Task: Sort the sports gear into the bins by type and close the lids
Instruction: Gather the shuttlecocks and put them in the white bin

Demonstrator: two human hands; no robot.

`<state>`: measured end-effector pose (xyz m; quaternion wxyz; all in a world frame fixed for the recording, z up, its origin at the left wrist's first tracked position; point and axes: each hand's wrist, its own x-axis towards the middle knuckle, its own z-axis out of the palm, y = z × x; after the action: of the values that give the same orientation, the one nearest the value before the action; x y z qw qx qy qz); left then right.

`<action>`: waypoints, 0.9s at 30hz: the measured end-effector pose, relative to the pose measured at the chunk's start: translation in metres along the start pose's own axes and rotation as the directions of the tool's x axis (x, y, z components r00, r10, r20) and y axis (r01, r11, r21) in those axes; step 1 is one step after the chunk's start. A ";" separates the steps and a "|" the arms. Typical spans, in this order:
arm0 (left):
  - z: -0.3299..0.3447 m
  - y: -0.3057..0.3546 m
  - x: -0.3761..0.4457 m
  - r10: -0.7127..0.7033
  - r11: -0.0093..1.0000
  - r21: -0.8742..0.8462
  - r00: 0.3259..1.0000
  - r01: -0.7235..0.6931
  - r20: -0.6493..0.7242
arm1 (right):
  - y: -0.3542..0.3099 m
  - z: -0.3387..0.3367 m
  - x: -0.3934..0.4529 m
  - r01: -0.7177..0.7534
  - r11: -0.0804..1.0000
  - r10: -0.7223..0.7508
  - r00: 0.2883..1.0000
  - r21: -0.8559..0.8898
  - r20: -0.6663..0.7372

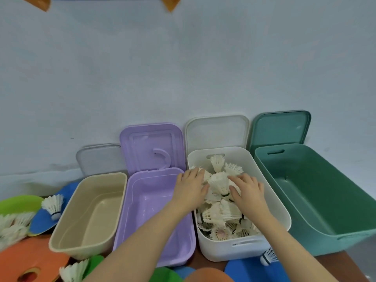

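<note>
- White shuttlecocks [220, 186] under our fingers: left hand [190, 188] and right hand [247, 190] both lie flat on the heap, fingers straight and a bit spread, pressing, not gripping anything we can see.
- Thumbs angle inward toward each other, with one upright shuttlecock between the two hands.
- Wrists sit over the near half of the white bin [282, 212]; the left forearm crosses above the purple bin [142, 202], the right forearm comes in from bottom right.
- The white bin is heaped to about rim level. We judge the pile needs flattening before its lid [216, 132] can close.
- Done so far, as we read it: most shuttlecocks are in the white bin.
- Not done: purple bin, beige bin [87, 212] and green bin [317, 192] hold nothing.
- All four lids stand propped against the wall behind, including the grey lid [99, 157], purple lid [151, 145] and green lid [280, 127]. None closed.
- Loose shuttlecocks left out: one on the blue disc [40, 220] at left, a cluster at far left [12, 226], one at bottom left [74, 270], one in front of the white bin [267, 257].
- Flat discs still unsorted: orange [28, 257], green [20, 202], blue ones.
- Early stage, we reckon.
</note>
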<state>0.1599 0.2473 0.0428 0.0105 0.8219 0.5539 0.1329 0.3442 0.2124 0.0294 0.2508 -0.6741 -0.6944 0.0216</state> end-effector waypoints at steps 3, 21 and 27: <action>-0.028 -0.019 -0.019 0.041 0.999 0.028 0.992 -0.038 -0.120 | -0.022 -0.002 -0.002 0.050 0.997 -0.048 0.998 0.054 -0.032; -0.100 -0.254 -0.157 -0.314 0.947 0.020 0.936 0.321 -0.158 | -0.277 0.098 0.010 0.390 0.871 -0.414 0.910 0.297 0.018; -0.103 -0.356 -0.199 -0.418 0.908 0.004 0.904 0.420 -0.094 | -0.370 0.152 0.024 0.398 0.848 -0.460 0.881 0.351 0.111</action>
<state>-0.2570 0.1895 0.0422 0.0039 0.6770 0.7188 0.1581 -0.0546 0.2484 0.0407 0.2867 -0.4466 -0.8358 0.1407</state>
